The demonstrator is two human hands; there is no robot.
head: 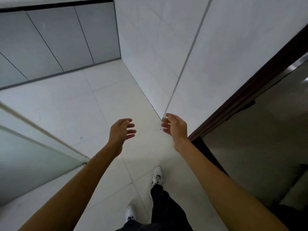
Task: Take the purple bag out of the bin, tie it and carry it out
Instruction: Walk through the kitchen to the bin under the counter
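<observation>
Both my arms reach forward over a white tiled floor. My left hand (122, 130) is held out with its fingers spread and slightly curled, and nothing is in it. My right hand (175, 127) faces it a short way to the right, also with fingers apart and holding nothing. Neither the purple bag nor the bin appears anywhere in the head view.
A white tiled wall corner (164, 115) juts out just beyond my right hand. A dark brown door frame (250, 90) runs along the right with a dim room behind it. Grey cabinet fronts (55, 40) stand at the back left. A glass panel (33, 155) lines the left. My feet (157, 175) are below.
</observation>
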